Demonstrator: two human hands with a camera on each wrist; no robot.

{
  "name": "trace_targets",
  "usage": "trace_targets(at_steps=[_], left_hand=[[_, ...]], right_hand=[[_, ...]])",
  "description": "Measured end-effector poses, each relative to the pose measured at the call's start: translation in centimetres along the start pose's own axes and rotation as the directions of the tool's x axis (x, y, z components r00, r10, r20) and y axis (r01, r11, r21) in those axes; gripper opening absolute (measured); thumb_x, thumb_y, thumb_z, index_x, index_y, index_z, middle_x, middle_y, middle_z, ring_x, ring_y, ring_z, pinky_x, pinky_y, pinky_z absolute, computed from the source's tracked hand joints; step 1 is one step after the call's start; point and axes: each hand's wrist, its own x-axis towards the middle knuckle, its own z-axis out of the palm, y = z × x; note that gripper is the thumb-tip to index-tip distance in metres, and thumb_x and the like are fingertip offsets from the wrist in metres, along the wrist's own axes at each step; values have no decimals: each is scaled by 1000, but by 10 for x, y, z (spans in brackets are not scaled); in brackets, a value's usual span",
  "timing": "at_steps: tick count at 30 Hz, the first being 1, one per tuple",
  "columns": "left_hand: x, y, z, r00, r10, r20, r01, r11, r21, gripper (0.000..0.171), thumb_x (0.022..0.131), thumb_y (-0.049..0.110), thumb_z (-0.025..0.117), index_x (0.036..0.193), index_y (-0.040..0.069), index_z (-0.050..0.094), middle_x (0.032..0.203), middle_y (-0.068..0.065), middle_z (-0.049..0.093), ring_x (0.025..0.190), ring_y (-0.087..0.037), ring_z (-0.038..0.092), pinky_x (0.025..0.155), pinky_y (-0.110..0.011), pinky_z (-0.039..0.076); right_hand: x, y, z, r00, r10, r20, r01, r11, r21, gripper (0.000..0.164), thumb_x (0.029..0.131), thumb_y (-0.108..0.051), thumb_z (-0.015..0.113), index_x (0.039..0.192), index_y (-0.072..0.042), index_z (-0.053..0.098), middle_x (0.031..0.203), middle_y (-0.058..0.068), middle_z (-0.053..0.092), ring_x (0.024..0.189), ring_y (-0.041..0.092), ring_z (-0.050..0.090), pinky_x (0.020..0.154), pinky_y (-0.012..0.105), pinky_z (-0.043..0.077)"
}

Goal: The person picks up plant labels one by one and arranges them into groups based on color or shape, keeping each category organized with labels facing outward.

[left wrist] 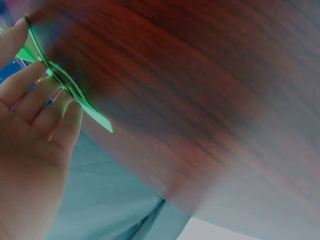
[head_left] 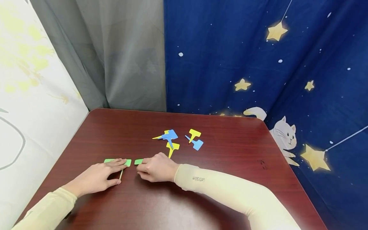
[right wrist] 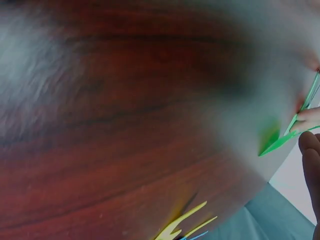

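Note:
Two green T-shaped plant labels [head_left: 128,162] lie under my left hand [head_left: 99,175], whose fingers are extended across them. A pale stem of one shows beside the thumb, pointing toward the near edge. In the left wrist view, the left hand [left wrist: 40,110] touches thin green labels [left wrist: 97,117] seen nearly edge-on. My right hand [head_left: 158,167] pinches another green plant label [head_left: 138,161] just to the right, its stem hidden by the curled fingers. That green label [right wrist: 275,144] also appears in the right wrist view, close to the right hand's fingertip [right wrist: 311,160].
Beyond the right hand, blue labels [head_left: 173,134] and yellow labels [head_left: 173,146] overlap in a loose group. Another yellow label [head_left: 195,133] and a blue label [head_left: 197,144] lie to its right. The brown table [head_left: 235,153] backs onto a grey curtain [head_left: 132,57] and a blue starry curtain [head_left: 212,70].

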Motion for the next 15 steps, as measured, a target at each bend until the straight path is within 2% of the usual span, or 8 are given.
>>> trace_targets(at_steps=[6,15], left_hand=[[-1,0,-1,1000,-1,-11,1,1000,0,57,78,46,65,127,19,56,139,7,40,126,-14,37,85,-40,44],[0,-1,1,1000,6,-27,-6,1000,-3,57,78,45,66,127,18,55,139,6,40,126,-16,38,85,-41,44]], right_hand=[[6,-7,7,1000,2,-19,-2,1000,-10,13,87,-31,48,77,-26,54,65,-15,44,46,-1,37,37,20,26],[7,-14,15,999,-18,37,19,1000,-11,16,88,-33,47,75,-26,52,67,-15,45,46,2,43,38,23,30]])
